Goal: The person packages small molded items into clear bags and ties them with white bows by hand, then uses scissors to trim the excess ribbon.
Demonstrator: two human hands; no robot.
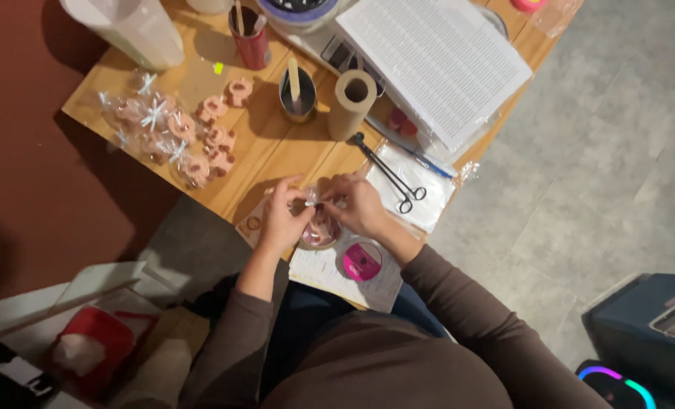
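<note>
Both hands are working close together at the near edge of the wooden table (277, 144). The left hand (283, 216) and right hand (359, 203) are each pinching the top of a small clear bag (321, 226) with something pink inside; fingers are closed tight on it, though the bag's contents are mostly hidden beneath them. Black scissors (389, 173) are lying just beside the right hand. Finished pink bundles (172, 135) are sitting well apart, farther left. A pink ribbon spool (362, 261) is resting near the wrist.
</note>
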